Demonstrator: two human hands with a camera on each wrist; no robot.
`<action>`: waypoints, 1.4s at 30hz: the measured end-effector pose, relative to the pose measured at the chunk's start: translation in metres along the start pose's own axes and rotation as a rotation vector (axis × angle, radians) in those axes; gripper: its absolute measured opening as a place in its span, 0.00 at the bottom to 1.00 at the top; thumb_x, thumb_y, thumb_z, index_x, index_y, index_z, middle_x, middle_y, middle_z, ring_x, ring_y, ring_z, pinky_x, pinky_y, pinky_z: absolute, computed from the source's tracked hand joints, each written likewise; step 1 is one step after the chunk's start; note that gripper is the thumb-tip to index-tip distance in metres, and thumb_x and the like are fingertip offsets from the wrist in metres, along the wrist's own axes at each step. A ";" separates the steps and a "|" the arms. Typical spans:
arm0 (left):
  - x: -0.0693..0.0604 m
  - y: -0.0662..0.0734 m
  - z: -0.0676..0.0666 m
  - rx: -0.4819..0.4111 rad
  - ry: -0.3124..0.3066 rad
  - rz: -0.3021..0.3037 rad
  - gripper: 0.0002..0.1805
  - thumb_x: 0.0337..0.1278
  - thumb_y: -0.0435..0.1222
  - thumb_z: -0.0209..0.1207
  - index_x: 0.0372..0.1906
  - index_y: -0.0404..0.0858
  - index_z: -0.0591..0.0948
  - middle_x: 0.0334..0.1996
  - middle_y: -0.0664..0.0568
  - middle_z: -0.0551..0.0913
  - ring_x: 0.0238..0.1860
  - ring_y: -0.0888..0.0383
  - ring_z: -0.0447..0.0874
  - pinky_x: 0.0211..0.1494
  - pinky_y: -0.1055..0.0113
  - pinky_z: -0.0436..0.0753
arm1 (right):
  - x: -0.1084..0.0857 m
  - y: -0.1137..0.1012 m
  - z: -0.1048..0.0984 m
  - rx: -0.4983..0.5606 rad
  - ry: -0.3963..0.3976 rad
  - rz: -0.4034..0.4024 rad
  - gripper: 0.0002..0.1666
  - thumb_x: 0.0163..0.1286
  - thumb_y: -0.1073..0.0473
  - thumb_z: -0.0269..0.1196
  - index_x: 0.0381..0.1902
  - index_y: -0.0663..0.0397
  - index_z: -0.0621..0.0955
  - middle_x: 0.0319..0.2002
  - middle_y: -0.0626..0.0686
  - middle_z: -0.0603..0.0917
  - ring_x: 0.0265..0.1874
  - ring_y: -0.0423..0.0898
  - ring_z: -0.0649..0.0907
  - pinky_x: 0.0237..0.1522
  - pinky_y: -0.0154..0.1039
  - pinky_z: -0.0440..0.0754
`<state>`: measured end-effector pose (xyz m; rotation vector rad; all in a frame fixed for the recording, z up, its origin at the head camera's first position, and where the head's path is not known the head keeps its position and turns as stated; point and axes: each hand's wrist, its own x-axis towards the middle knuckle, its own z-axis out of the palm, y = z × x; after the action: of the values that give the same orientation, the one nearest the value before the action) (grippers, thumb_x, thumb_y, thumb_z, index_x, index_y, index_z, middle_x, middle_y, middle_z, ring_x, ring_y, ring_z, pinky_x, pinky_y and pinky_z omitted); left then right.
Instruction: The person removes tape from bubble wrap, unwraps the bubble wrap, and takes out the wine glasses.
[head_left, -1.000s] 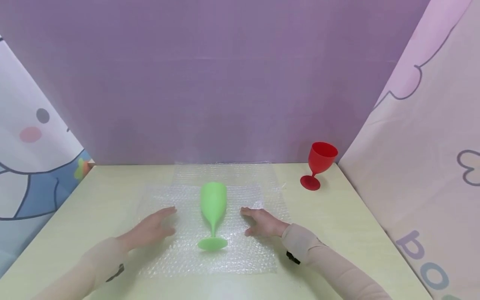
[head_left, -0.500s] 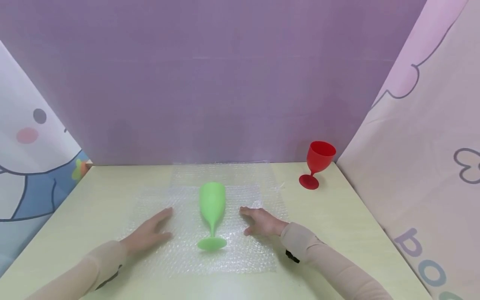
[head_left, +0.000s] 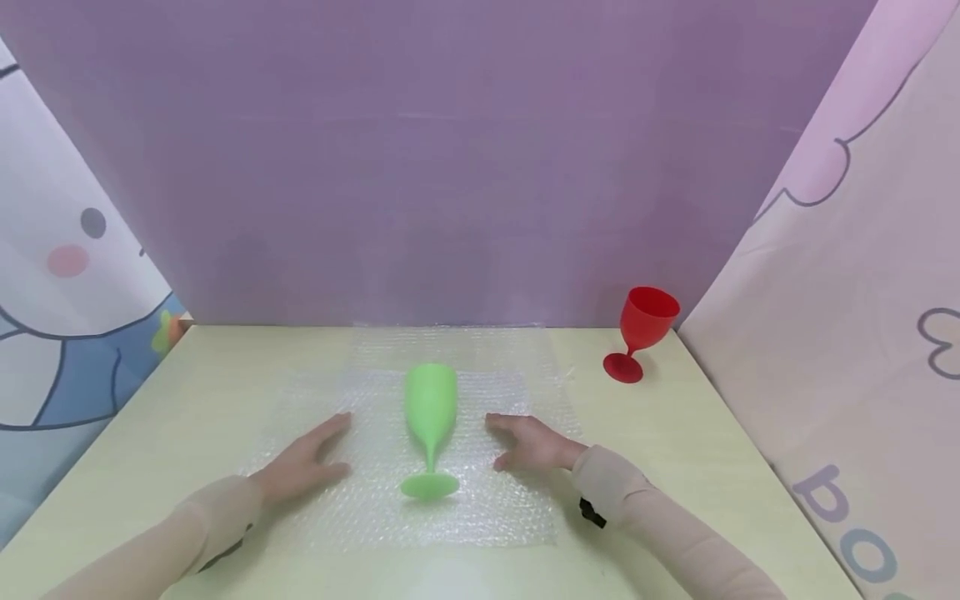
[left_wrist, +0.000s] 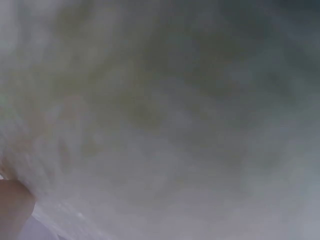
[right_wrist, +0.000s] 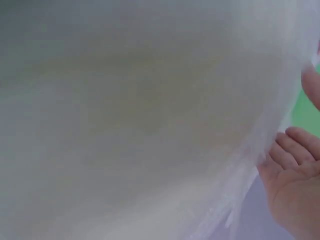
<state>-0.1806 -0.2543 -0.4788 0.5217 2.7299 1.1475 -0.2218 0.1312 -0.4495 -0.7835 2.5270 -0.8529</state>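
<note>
A light green plastic goblet lies on its side on clear bubble wrap, its foot toward me and its bowl away. To its left, my left hand is over the wrap's left part, thumb and fingers spread apart, holding nothing. My right hand is on the other side, fingers stretched toward the goblet but apart from it. In the right wrist view, the right palm and a bit of green show at the edge. The left wrist view is mostly a blurred close surface, with some skin at lower left.
A red goblet stands upright at the table's back right corner. The pale table meets a purple panel behind. Printed cloths hang on the left and right sides.
My left hand has drawn slightly left, away from the green goblet, with its thumb and fingers a little more spread. The right hand stays in place. The head view has shifted slightly.
</note>
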 end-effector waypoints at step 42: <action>-0.001 0.004 0.000 0.055 0.003 0.004 0.43 0.55 0.48 0.58 0.69 0.33 0.54 0.70 0.36 0.51 0.69 0.36 0.47 0.69 0.40 0.47 | 0.108 -0.097 0.017 0.660 0.308 0.616 0.57 0.36 0.36 0.72 0.59 0.61 0.64 0.41 0.55 0.76 0.36 0.49 0.77 0.40 0.42 0.80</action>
<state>-0.1787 -0.2521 -0.4757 0.5329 2.7713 1.0781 -0.2597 -0.0062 -0.4169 0.3366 2.2517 -1.5048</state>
